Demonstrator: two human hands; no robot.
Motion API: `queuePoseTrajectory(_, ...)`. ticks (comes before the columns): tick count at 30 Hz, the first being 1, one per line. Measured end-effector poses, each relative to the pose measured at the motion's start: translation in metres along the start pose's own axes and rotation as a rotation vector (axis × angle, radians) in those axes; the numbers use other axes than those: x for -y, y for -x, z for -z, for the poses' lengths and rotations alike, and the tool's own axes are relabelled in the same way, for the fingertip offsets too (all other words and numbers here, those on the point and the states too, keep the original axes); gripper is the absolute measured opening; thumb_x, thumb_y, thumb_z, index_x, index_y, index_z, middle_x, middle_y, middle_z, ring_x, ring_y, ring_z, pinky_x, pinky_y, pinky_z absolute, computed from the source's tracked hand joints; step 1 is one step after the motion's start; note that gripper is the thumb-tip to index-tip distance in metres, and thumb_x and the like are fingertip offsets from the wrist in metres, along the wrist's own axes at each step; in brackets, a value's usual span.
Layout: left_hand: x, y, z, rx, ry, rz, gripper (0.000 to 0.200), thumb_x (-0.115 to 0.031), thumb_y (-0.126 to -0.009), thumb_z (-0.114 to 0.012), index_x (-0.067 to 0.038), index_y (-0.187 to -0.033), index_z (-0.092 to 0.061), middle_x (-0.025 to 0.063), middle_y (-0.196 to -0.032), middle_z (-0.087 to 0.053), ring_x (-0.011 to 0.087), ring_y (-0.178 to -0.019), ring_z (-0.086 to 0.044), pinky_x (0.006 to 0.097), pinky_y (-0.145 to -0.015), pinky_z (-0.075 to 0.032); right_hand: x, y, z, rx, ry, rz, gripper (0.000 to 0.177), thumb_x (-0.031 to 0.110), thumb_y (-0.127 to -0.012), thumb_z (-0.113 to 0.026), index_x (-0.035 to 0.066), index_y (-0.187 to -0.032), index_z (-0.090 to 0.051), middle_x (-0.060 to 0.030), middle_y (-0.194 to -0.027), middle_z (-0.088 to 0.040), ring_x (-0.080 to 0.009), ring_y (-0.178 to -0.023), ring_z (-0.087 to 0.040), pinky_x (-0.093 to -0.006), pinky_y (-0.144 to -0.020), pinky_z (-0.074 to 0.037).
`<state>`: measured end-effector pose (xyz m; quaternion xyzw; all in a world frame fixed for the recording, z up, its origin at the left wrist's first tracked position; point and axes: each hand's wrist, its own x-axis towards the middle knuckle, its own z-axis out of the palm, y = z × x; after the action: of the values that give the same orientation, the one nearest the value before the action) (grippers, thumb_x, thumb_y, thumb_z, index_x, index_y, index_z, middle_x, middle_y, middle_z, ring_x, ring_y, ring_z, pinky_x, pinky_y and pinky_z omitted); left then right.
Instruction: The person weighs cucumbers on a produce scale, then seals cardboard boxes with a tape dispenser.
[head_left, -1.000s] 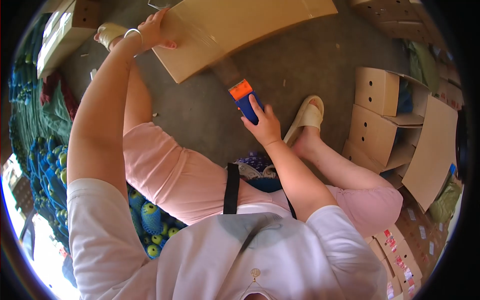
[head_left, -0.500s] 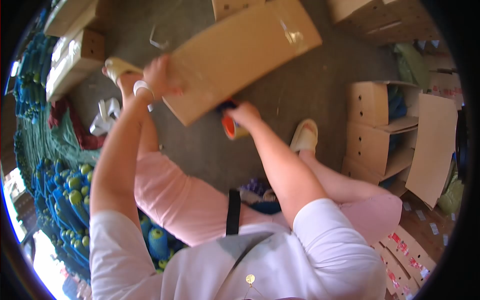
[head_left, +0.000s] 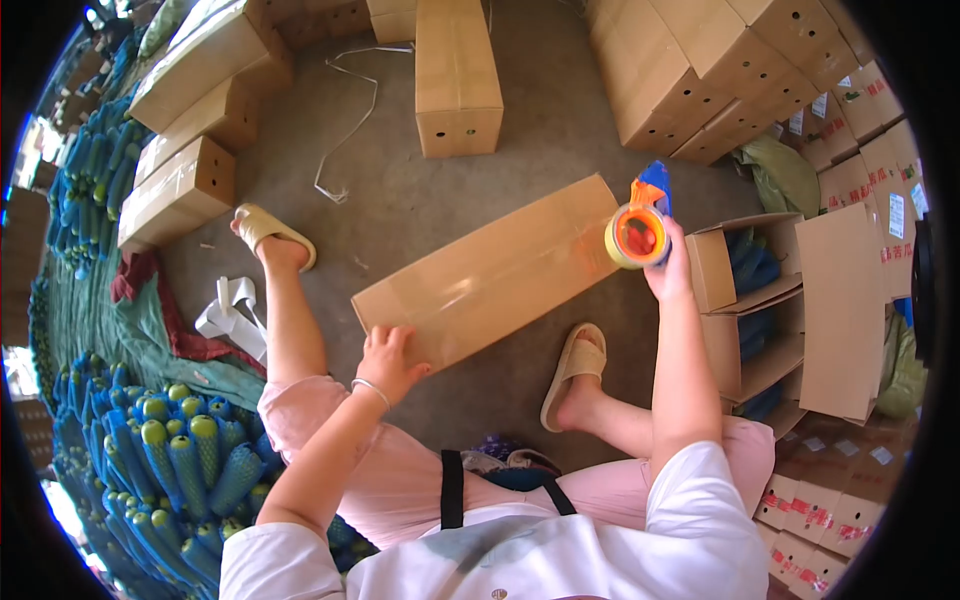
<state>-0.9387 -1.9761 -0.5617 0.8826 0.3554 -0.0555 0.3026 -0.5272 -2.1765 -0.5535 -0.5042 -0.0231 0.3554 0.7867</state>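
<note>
A long closed cardboard box (head_left: 495, 275) lies on the concrete floor between my feet. Clear tape runs along its top. My left hand (head_left: 388, 357) rests on the box's near end and presses it down. My right hand (head_left: 668, 268) holds a tape dispenser (head_left: 640, 225) with a blue handle and an orange core. It is raised just off the box's far right end.
More closed boxes (head_left: 458, 75) stand at the back and stacked at the left (head_left: 180, 190). Open boxes (head_left: 745, 300) and a loose cardboard sheet (head_left: 845, 310) are at the right. Green fruit in blue foam nets (head_left: 175, 450) is piled at the lower left.
The tape dispenser has travelled from the box's near end to its far right end and lifted clear. My left hand shifted to the near end. The view has tilted so more boxes show.
</note>
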Motion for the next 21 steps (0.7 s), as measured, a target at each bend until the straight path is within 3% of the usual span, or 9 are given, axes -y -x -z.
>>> queuePoseTrajectory(1,0.008,-0.001,-0.009,-0.003,-0.004,-0.005,0.071,-0.022,-0.065,-0.079,-0.014,-0.125,-0.043,0.0127,-0.119,-0.042,0.0363,-0.113,-0.042,0.0426,-0.092,-0.045,0.004,-0.008,-0.006,-0.047,0.094,0.046,0.051,0.028,-0.087,-0.057,0.003,-0.130,-0.045,-0.0043,-0.118,-0.056,-0.0139,-0.106,-0.053,-0.0301,-0.092,-0.042)
queuePoseTrajectory(3,0.020,-0.009,-0.025,-0.370,0.389,0.303,0.071,-0.027,-0.068,-0.077,-0.012,-0.127,-0.041,0.0131,-0.128,-0.039,0.0353,-0.120,-0.039,0.0391,-0.097,-0.041,-0.001,-0.025,0.000,-0.113,0.369,0.302,0.054,0.024,-0.087,-0.057,0.003,-0.134,-0.042,-0.0063,-0.124,-0.052,-0.0154,-0.110,-0.051,-0.0273,-0.095,-0.038)
queuePoseTrajectory(7,0.037,-0.025,-0.047,-0.541,0.478,0.578,0.065,-0.030,-0.076,-0.073,-0.010,-0.128,-0.040,0.0125,-0.129,-0.043,0.0327,-0.121,-0.042,0.0400,-0.095,-0.042,-0.027,-0.014,0.001,-0.264,-0.029,0.343,0.049,0.022,-0.086,-0.055,0.006,-0.131,-0.042,-0.0062,-0.119,-0.053,-0.0177,-0.107,-0.054,-0.0334,-0.095,-0.041)
queuePoseTrajectory(9,0.038,-0.023,-0.047,-0.126,1.423,0.738,0.061,-0.033,-0.083,-0.067,-0.011,-0.131,-0.037,0.0121,-0.127,-0.049,0.0314,-0.116,-0.048,0.0458,-0.092,-0.043,-0.049,-0.008,-0.004,-0.287,-0.154,0.346,0.046,0.024,-0.088,-0.052,0.008,-0.130,-0.042,-0.0062,-0.119,-0.053,-0.0189,-0.110,-0.053,-0.0353,-0.096,-0.042)
queuePoseTrajectory(11,0.023,-0.016,-0.048,-0.127,1.456,0.853,0.052,-0.035,-0.088,-0.061,-0.011,-0.129,-0.040,0.0101,-0.119,-0.056,0.0310,-0.112,-0.053,0.0531,-0.089,-0.045,-0.059,-0.026,-0.004,-0.220,-0.197,0.407,0.044,0.024,-0.089,-0.051,0.011,-0.130,-0.042,-0.0056,-0.120,-0.053,-0.0187,-0.111,-0.052,-0.0358,-0.097,-0.041)
queuePoseTrajectory(15,-0.061,0.014,-0.056,0.238,1.696,1.065,0.065,-0.048,-0.085,-0.058,-0.012,-0.134,-0.035,0.0135,-0.136,-0.042,0.0332,-0.128,-0.037,0.0566,-0.101,-0.033,-0.054,-0.088,-0.020,-0.169,-0.372,0.265,0.030,0.029,-0.088,-0.055,0.007,-0.109,-0.057,-0.0036,-0.113,-0.059,-0.0149,-0.106,-0.055,-0.0316,-0.093,-0.044)
queuePoseTrajectory(17,-0.090,0.010,-0.087,0.349,1.864,1.211,0.071,-0.051,-0.084,-0.058,-0.011,-0.136,-0.033,0.0149,-0.141,-0.036,0.0344,-0.132,-0.030,0.0566,-0.105,-0.027,-0.030,-0.085,-0.057,-0.040,-0.286,0.180,0.036,0.031,-0.088,-0.055,0.007,-0.115,-0.054,-0.0053,-0.114,-0.058,-0.0177,-0.109,-0.055,-0.0357,-0.093,-0.045)
queuePoseTrajectory(18,-0.094,0.001,-0.111,0.390,1.943,1.135,0.070,-0.051,-0.084,-0.057,-0.011,-0.136,-0.034,0.0155,-0.139,-0.037,0.0350,-0.130,-0.031,0.0562,-0.105,-0.028,-0.017,-0.081,-0.065,0.027,-0.226,0.070,0.057,0.035,-0.086,-0.058,0.018,-0.137,-0.039,0.0010,-0.122,-0.051,-0.0143,-0.102,-0.053,-0.0372,-0.086,-0.045)
queuePoseTrajectory(21,-0.119,-0.053,-0.147,0.446,2.072,0.946,0.065,-0.049,-0.086,-0.056,-0.010,-0.134,-0.037,0.0166,-0.135,-0.040,0.0352,-0.123,-0.039,0.0548,-0.102,-0.033,0.043,-0.051,-0.077,0.190,0.132,0.175,0.060,0.029,-0.086,-0.059,0.010,-0.139,-0.037,-0.0015,-0.116,-0.056,-0.0097,-0.098,-0.054,-0.0259,-0.085,-0.044)
